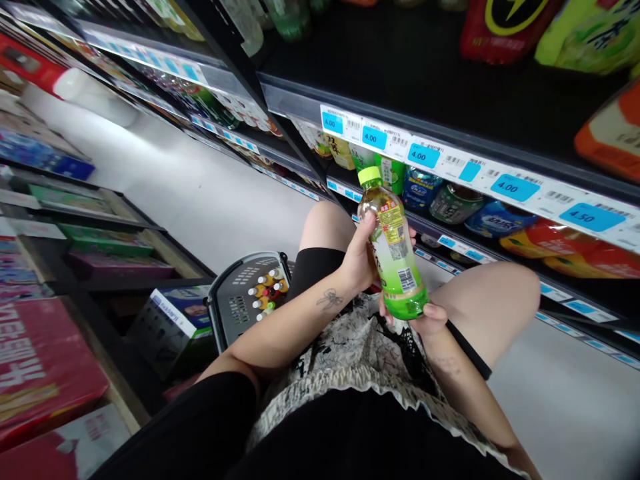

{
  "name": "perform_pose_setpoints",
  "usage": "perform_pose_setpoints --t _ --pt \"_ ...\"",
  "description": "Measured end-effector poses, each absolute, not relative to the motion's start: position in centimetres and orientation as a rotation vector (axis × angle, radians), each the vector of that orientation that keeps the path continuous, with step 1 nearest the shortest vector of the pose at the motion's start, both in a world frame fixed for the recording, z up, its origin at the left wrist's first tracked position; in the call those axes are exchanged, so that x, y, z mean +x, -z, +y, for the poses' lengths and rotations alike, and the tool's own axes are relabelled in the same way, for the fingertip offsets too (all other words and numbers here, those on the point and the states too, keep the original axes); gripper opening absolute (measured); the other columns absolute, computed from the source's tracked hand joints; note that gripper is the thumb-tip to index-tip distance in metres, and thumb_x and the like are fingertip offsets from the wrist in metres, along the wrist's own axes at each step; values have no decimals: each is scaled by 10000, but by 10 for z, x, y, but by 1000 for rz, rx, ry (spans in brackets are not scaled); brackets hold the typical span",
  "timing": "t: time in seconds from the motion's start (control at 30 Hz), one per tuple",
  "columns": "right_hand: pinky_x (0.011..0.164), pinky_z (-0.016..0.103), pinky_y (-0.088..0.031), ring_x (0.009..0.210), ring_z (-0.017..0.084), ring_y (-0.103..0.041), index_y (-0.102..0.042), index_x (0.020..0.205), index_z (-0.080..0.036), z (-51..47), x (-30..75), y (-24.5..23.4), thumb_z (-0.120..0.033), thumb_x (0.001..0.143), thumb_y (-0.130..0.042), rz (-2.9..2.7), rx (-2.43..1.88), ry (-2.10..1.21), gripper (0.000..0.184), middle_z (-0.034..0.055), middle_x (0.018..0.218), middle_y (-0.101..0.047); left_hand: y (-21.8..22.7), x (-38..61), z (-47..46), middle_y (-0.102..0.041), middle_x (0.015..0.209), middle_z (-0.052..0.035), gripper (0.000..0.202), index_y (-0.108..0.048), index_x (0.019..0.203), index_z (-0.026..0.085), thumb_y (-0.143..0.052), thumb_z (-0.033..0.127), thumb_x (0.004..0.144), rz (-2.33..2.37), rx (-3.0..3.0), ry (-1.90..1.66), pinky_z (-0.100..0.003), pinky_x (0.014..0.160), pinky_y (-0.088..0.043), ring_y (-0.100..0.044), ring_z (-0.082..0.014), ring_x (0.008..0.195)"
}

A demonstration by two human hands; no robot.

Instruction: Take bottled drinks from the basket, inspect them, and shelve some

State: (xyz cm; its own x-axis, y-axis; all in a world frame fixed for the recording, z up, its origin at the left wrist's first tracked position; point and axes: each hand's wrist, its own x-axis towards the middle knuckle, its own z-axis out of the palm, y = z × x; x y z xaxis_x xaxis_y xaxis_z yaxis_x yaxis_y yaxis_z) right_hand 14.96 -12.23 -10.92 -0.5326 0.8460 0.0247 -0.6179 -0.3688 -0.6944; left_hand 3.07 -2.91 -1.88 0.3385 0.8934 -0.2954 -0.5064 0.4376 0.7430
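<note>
A green-labelled drink bottle (pixel 403 257) with a lime-green cap is tilted slightly in front of my lap, its barcode and yellow label panel facing me. My left hand (pixel 361 257) wraps around its upper side, the thumb near the shoulder and fingertips showing past the far edge. At the base, my right hand (pixel 425 320) grips the bottle from below, with the thumb at its lower right corner. Just beyond the cap, similar green-packed drinks (pixel 390 173) stand on a lower shelf.
A dark shopping basket (pixel 235 287) with several small bottles (pixel 270 290) stands on the floor to my left. Ahead runs a black shelf with price tags (pixel 423 155) and large drink bottles. Boxed goods (pixel 45 360) fill the left display, with a pale aisle floor (pixel 200 187) between.
</note>
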Motion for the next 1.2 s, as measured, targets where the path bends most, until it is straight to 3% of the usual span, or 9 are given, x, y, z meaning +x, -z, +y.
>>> perform_pose_setpoints --t 0.17,0.3,0.5,0.6,0.73,0.9,1.1,1.2 --pt "496 263 -442 614 181 -554 -642 1034 -146 -116 142 110 -627 771 -616 -722 -204 -1955 548 77 759 -620 27 20 -30 -761 995 -90 625 -724 1019 168 -837 691 695 782 607 -966 -330 788 -617 -733 -227 870" --pt "534 253 -461 617 172 -587 -653 1139 -124 -117 139 117 -621 833 -588 -732 -145 -1952 587 101 814 -674 27 11 -30 -751 1083 -106 533 -720 1035 155 -881 526 688 825 681 -937 -344 877 -606 -719 -248 988" --pt "582 293 -501 716 210 -604 -656 968 -159 -111 133 120 -611 820 -593 -724 -19 -2027 480 88 799 -635 24 -10 -24 -746 1086 -119 572 -662 1101 151 -904 488 707 879 923 -836 -387 897 -594 -719 -256 975" --pt "550 291 -488 671 203 -585 -657 969 -184 -107 132 124 -597 803 -617 -712 -51 -2064 447 77 786 -631 21 -20 -21 -735 1063 -114 605 -611 1101 143 -923 478 705 984 1081 -804 -369 882 -582 -707 -233 945" --pt "505 265 -448 564 171 -560 -655 1081 -157 -107 131 135 -615 834 -618 -703 -61 -2004 522 48 735 -617 21 -24 -21 -725 1076 -98 614 -592 1130 147 -899 511 742 1042 1065 -841 -332 898 -566 -685 -198 950" --pt "571 278 -493 627 175 -588 -660 1128 -111 -112 132 139 -600 898 -578 -713 -25 -2020 546 83 821 -641 27 -23 -24 -713 1091 -103 608 -591 1140 136 -877 522 768 1028 1041 -830 -333 901 -564 -675 -201 963" --pt "657 366 -566 702 221 -603 -657 1147 -137 -121 135 125 -692 818 -658 -712 -228 -2004 645 93 813 -631 29 -22 -27 -706 1156 -130 579 -606 1129 133 -861 517 778 990 1037 -795 -358 907 -572 -685 -252 1033" --pt "626 368 -558 693 225 -604 -645 1204 -171 -135 135 124 -783 779 -672 -678 -465 -1931 745 105 866 -650 32 -22 -27 -721 1143 -135 597 -612 1131 140 -859 538 761 979 986 -775 -365 883 -587 -703 -268 1021"
